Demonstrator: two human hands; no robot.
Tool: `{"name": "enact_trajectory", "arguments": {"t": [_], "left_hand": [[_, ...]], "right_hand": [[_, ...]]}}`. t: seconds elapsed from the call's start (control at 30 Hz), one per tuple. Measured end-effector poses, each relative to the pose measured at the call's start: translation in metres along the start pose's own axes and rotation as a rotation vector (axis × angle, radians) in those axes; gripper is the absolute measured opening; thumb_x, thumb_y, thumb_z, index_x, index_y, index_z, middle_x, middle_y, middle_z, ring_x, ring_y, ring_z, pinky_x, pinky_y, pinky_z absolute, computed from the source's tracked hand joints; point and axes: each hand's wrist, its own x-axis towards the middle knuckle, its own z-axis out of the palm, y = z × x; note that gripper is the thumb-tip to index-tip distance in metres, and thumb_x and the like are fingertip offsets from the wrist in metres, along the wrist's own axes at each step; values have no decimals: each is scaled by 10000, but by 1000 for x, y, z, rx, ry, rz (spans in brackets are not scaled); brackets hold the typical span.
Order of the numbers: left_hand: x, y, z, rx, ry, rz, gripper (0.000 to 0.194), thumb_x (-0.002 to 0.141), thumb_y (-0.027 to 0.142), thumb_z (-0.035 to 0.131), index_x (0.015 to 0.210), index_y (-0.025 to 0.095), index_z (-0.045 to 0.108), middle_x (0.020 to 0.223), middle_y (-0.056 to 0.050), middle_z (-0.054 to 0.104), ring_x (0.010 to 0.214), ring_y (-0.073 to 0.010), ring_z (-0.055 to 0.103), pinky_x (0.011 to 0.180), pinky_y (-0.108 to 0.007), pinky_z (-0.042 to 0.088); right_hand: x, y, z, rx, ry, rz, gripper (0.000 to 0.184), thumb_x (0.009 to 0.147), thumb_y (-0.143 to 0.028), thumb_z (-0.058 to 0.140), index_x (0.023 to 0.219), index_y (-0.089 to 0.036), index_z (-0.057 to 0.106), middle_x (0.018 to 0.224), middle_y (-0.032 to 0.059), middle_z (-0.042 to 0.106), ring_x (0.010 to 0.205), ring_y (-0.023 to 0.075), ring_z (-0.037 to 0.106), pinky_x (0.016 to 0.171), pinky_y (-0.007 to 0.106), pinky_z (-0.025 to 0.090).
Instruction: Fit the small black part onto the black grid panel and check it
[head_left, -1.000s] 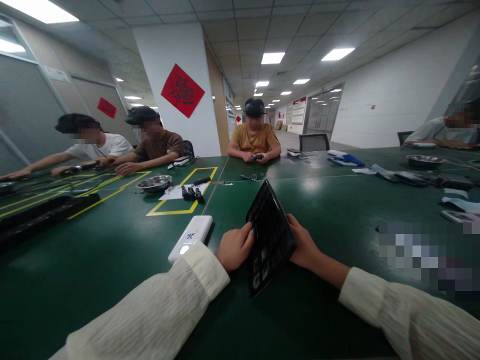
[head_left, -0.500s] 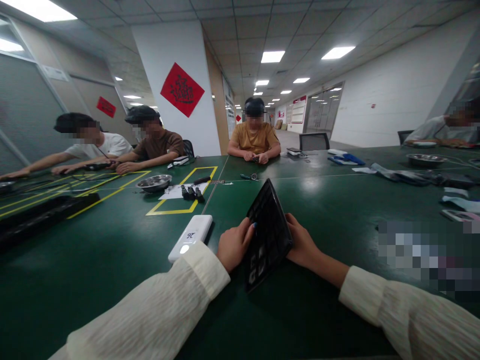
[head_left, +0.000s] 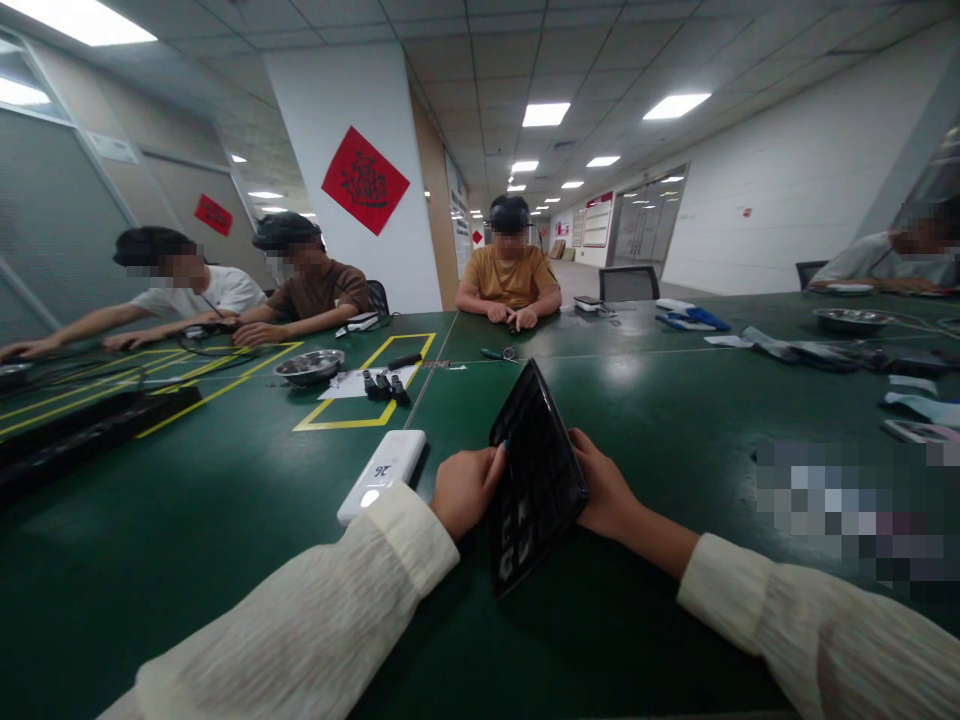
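Observation:
A thin black tablet-like panel [head_left: 536, 475] stands tilted on edge between my hands, its dark glossy face turned left. Faint squarish patches and pale reflections show on that face; its exact kind I cannot make out. My left hand [head_left: 466, 490] grips its left edge, thumb on the face and a small blue spot at the thumb tip. Behind the panel, my right hand [head_left: 600, 485] holds the right edge, with most fingers hidden. Beside my left wrist lies a white power-bank-like box [head_left: 384, 472] marked 26.
The green table [head_left: 247, 560] has yellow tape outlines. Black connectors [head_left: 386, 386] lie on paper by a metal bowl [head_left: 309, 366]. Pliers-like tool [head_left: 498, 353] lies ahead. Bags [head_left: 806, 350] lie at right, a long black bar [head_left: 90, 425] at left. Several people sit around, including one opposite [head_left: 510, 270].
The panel has tipped slightly and its lower corner sits a little lower. My left thumb has shifted slightly up on its face. My right hand still holds the edge.

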Motion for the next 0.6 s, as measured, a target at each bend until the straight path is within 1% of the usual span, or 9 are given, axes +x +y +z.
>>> {"name": "enact_trajectory", "arguments": {"t": [0.2, 0.33, 0.6], "left_hand": [[3, -2, 6, -215, 5, -59, 553, 931, 465, 204, 666, 165, 586, 650, -46, 601, 624, -165, 552, 574, -249, 337], [4, -6, 12, -372, 17, -34, 552, 904, 515, 239, 612, 164, 549, 611, -30, 573, 616, -161, 528, 566, -245, 357], [4, -8, 16, -453, 27, -43, 542, 883, 541, 249, 607, 167, 528, 601, -24, 555, 633, -170, 529, 586, -258, 393]], "right_hand": [[-1, -1, -1, -2, -17, 9, 472, 664, -192, 621, 1134, -192, 572, 1138, 92, 503, 870, 202, 588, 764, 350, 502], [-1, -4, -3, 25, -27, -3, 473, 653, -160, 614, 1124, -192, 579, 1129, 90, 503, 867, 195, 586, 747, 330, 501], [0, -2, -2, 19, -20, -9, 417, 682, -193, 623, 1097, -193, 592, 1100, 88, 511, 845, 188, 587, 728, 324, 508]]}}
